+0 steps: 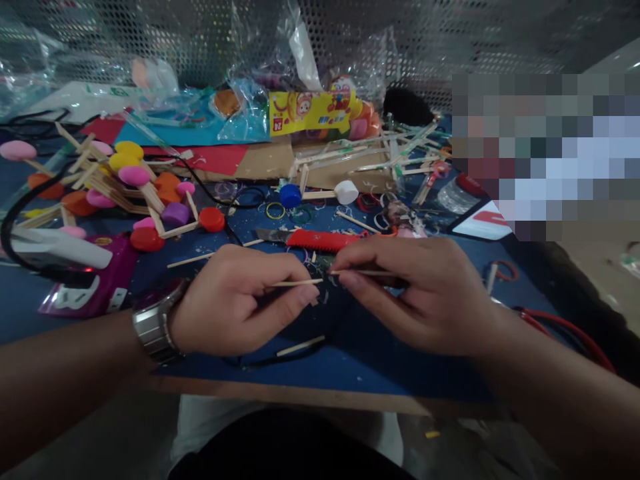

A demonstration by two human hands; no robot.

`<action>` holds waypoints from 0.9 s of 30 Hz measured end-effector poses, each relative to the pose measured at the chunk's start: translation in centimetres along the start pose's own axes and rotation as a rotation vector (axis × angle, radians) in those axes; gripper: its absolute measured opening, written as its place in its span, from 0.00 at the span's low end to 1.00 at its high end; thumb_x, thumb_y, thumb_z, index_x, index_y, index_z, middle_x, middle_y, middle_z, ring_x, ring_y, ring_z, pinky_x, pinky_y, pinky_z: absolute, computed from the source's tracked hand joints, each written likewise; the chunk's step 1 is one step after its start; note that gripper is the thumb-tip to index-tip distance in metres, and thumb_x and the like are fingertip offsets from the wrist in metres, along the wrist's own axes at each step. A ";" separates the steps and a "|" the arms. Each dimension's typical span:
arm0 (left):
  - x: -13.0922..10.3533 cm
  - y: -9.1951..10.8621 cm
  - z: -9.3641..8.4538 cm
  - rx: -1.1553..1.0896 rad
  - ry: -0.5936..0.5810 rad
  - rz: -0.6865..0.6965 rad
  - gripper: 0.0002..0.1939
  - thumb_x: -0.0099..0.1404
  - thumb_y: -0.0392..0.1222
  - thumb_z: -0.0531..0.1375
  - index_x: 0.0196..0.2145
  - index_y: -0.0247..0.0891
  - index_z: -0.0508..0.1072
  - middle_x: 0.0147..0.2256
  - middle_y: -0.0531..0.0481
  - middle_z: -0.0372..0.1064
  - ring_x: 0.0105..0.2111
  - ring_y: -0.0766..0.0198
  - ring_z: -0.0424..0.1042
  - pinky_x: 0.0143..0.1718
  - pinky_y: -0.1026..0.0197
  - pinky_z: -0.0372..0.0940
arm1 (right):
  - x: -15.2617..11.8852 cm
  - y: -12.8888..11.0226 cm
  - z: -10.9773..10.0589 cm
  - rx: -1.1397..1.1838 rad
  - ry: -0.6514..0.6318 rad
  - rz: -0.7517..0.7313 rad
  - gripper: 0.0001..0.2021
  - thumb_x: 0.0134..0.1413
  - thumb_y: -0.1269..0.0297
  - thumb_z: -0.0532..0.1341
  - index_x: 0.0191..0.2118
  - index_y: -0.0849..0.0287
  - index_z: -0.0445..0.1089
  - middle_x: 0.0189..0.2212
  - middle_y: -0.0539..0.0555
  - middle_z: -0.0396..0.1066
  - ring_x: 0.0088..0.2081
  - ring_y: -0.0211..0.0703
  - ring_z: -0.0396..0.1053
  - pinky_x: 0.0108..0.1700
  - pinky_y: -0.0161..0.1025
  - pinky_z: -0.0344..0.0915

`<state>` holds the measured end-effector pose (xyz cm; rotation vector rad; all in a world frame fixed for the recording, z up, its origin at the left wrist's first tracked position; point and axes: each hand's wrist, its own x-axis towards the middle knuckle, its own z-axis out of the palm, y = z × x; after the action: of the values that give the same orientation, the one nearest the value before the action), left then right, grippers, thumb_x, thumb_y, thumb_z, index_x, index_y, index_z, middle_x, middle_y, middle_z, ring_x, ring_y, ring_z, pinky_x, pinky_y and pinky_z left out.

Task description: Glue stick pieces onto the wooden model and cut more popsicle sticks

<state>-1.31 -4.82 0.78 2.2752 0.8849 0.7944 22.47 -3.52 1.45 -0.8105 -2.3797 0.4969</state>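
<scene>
My left hand point(245, 300), with a metal-banded watch point(155, 327) at its wrist, pinches a thin wooden stick point(295, 283) between thumb and fingers. Facing it, my right hand point(410, 290) pinches another thin wooden stick point(365, 272). The near ends of the two sticks lie close together, a small gap apart. Just beyond the hands rests a red-handled utility knife point(320, 239) with its blade out to the left. A short loose stick point(300, 346) lies on the blue tabletop point(350, 363) nearer to me.
Stick pieces with coloured caps and pink and yellow rounded pieces point(127, 160) crowd the left, beside a purple box point(95, 280). A blue cap point(290, 195), a white cap point(346, 192) and rubber bands point(275, 211) lie beyond the knife. Red-handled pliers or cable point(575, 327) sit right; a blurred patch covers the upper right.
</scene>
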 end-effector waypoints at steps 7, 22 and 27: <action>0.2 0.2 -0.2 -0.064 0.048 -0.071 0.12 0.72 0.40 0.56 0.32 0.37 0.74 0.24 0.55 0.72 0.21 0.72 0.64 0.24 0.68 0.59 | 0.3 0.8 0.2 0.018 0.012 0.033 0.04 0.62 0.68 0.59 0.40 0.55 0.71 0.32 0.53 0.74 0.33 0.42 0.72 0.36 0.39 0.67; 0.1 -0.1 -0.2 -0.064 0.070 -0.178 0.14 0.72 0.39 0.52 0.33 0.37 0.75 0.25 0.54 0.69 0.23 0.69 0.63 0.26 0.65 0.57 | 0.4 1.1 0.3 0.059 -0.120 -0.044 0.03 0.61 0.69 0.60 0.36 0.57 0.70 0.31 0.53 0.71 0.34 0.42 0.69 0.36 0.40 0.66; 0.2 0.0 -0.2 -0.077 0.066 -0.143 0.14 0.73 0.37 0.52 0.32 0.37 0.75 0.24 0.57 0.67 0.23 0.71 0.62 0.27 0.67 0.57 | 0.5 1.9 0.9 -0.076 -0.066 -0.060 0.05 0.63 0.68 0.60 0.41 0.59 0.74 0.35 0.57 0.75 0.38 0.47 0.71 0.40 0.44 0.68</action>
<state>-1.37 -4.62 1.00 2.1036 1.0178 0.8287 22.43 -1.94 -0.04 -0.7648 -2.4889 0.4170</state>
